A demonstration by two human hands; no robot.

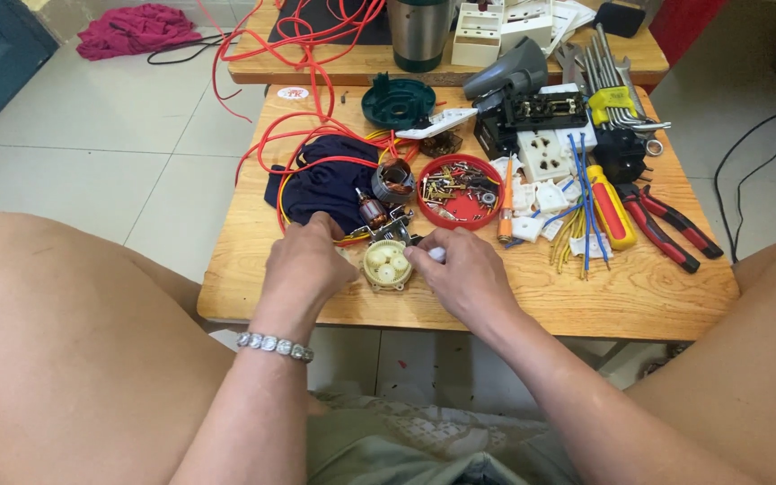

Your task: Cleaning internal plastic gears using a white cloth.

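Left hand [305, 260] fingertips hidden, grip unclear, right hand [460, 274] pinching a small white piece (mostly covered), cream round gear case [386, 265] with pale gears between them, near table [460, 310] front edge, motor parts [383, 216] just behind.

Bright, even daylight; sharp, wide-angle edge distortion.

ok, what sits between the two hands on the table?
In the head view, a round cream gear housing with pale gears lies between the left hand and the right hand; both hands touch it on the wooden table.
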